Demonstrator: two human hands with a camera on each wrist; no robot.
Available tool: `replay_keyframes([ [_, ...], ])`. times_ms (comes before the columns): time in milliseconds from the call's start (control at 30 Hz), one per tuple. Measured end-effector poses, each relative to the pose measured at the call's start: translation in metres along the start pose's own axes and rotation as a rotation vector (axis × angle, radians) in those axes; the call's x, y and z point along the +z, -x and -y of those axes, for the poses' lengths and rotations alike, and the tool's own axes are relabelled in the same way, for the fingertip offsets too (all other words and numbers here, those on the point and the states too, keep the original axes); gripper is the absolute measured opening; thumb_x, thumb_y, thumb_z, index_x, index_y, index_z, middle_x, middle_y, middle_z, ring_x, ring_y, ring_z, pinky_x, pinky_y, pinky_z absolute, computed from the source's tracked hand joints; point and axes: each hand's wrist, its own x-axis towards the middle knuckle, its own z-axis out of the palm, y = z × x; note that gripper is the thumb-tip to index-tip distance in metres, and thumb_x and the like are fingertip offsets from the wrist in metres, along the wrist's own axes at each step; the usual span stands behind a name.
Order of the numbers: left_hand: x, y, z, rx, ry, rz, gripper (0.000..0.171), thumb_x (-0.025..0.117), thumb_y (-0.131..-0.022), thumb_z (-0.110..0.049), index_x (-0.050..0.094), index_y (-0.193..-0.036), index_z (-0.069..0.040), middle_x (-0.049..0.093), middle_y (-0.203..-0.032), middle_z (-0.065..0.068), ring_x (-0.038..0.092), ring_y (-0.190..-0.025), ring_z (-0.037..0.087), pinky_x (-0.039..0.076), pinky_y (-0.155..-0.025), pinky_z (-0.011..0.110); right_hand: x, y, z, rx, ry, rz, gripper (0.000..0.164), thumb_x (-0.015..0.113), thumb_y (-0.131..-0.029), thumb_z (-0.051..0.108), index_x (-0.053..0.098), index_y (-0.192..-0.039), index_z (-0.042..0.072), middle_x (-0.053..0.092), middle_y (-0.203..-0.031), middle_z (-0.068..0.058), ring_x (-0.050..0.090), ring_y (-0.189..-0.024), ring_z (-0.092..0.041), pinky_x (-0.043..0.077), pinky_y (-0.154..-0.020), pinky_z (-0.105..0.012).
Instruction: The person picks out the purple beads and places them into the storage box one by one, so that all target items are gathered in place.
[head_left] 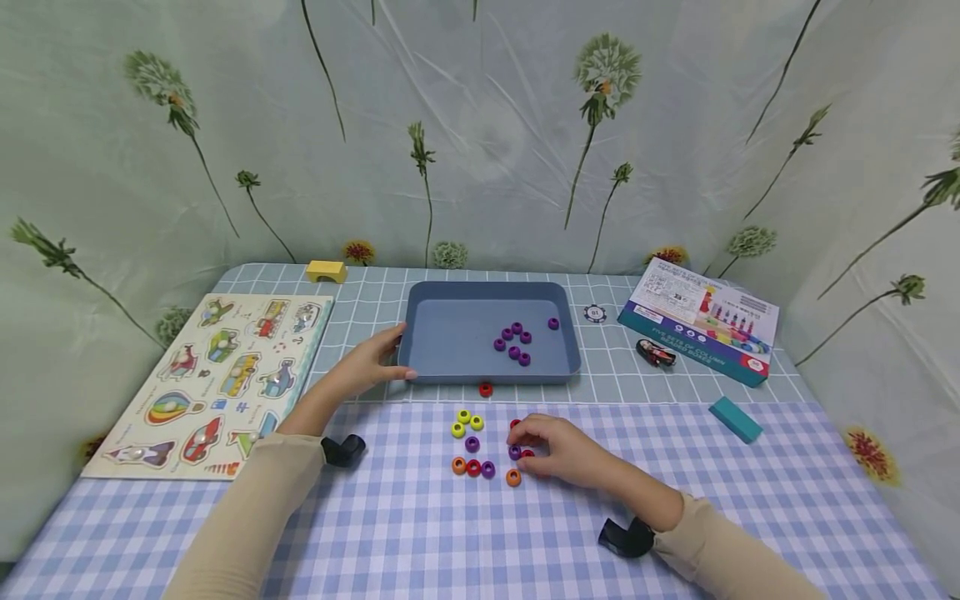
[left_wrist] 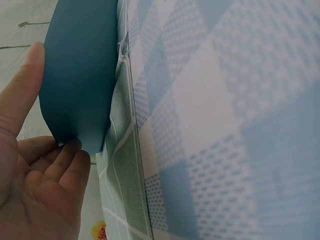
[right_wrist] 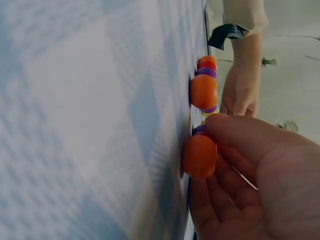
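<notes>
A shallow blue-grey tray (head_left: 489, 379) holds several purple beads (head_left: 513, 352). My left hand (head_left: 369, 360) holds its near left corner, the thumb on the rim and the fingers bent against the end wall (left_wrist: 95, 142). My right hand (head_left: 558, 448) is low over the checked cloth, with thumb and index finger around a purple bead (head_left: 514, 452). In the right wrist view, the thumb tip overlaps that purple bead (right_wrist: 199, 129), and an orange bead (right_wrist: 199, 157) lies just under the palm. A red bead (head_left: 527, 455) is partly hidden by the hand.
Yellow beads (head_left: 464, 416) and several red, purple and orange ones lie loose left of the right hand. One red bead (head_left: 486, 390) touches the tray's front. A picture puzzle board (head_left: 247, 333) lies left; a boxed toy (head_left: 697, 321), small figure (head_left: 656, 353) and teal block (head_left: 735, 420) lie right.
</notes>
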Motion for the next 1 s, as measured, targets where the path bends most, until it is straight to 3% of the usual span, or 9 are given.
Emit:
replay_keyframes([
  [267, 0.0, 0.002, 0.0, -0.008, -0.008, -0.006, 0.087, 0.066, -0.069, -0.027, 0.011, -0.134, -0.011, 0.009, -0.137, 0.008, 0.018, -0.121, 0.026, 0.023, -0.096, 0.037, 0.002, -0.002, 0.007, -0.03, 0.137, -0.005, 0.014, 0.06, -0.075, 0.017, 0.057, -0.088, 0.022, 0.05, -0.084, 0.013, 0.046, -0.076, -0.004, 0.043, -0.068, -0.018],
  [433, 0.001, 0.002, 0.001, 0.002, -0.009, 0.001, 0.088, 0.066, -0.069, -0.027, 0.01, -0.134, -0.01, 0.009, -0.136, 0.01, 0.018, -0.121, 0.027, 0.022, -0.096, 0.037, -0.008, -0.008, 0.012, -0.063, 0.01, -0.048, 0.016, 0.061, -0.074, 0.011, 0.058, -0.09, 0.013, 0.053, -0.084, 0.009, 0.05, -0.075, -0.005, 0.045, -0.067, -0.021],
  [600, 0.0, 0.002, 0.001, -0.002, -0.008, -0.002, 0.087, 0.066, -0.069, -0.027, 0.011, -0.134, -0.011, 0.009, -0.137, 0.009, 0.018, -0.121, 0.027, 0.023, -0.096, 0.037, -0.032, -0.022, 0.025, -0.126, -0.094, -0.148, 0.018, 0.06, -0.073, 0.001, 0.058, -0.091, 0.003, 0.054, -0.088, -0.001, 0.052, -0.077, -0.013, 0.046, -0.071, -0.029],
  [733, 0.0, 0.002, 0.0, 0.003, -0.005, 0.002, 0.087, 0.066, -0.069, -0.026, 0.01, -0.134, -0.01, 0.009, -0.137, 0.009, 0.018, -0.121, 0.027, 0.022, -0.096, 0.037, -0.052, -0.037, 0.033, -0.082, -0.132, -0.24, 0.018, 0.059, -0.073, -0.002, 0.058, -0.091, 0.0, 0.055, -0.088, -0.01, 0.051, -0.076, -0.019, 0.046, -0.07, -0.031],
  [833, 0.0, 0.002, -0.001, 0.001, -0.003, 0.005, 0.087, 0.066, -0.069, -0.026, 0.01, -0.134, -0.01, 0.009, -0.137, 0.009, 0.017, -0.121, 0.026, 0.022, -0.096, 0.036, -0.063, -0.054, 0.019, -0.034, -0.134, -0.292, 0.018, 0.058, -0.075, 0.002, 0.058, -0.093, -0.001, 0.056, -0.089, -0.012, 0.052, -0.077, -0.018, 0.047, -0.069, -0.027],
  [1000, 0.0, 0.001, -0.001, -0.001, 0.005, 0.011, 0.087, 0.066, -0.07, -0.026, 0.01, -0.134, -0.01, 0.009, -0.137, 0.008, 0.017, -0.121, 0.026, 0.022, -0.096, 0.037, -0.074, -0.082, -0.023, 0.07, -0.088, -0.324, 0.02, 0.059, -0.076, 0.008, 0.059, -0.095, 0.003, 0.057, -0.092, -0.006, 0.053, -0.08, -0.014, 0.047, -0.069, -0.024],
])
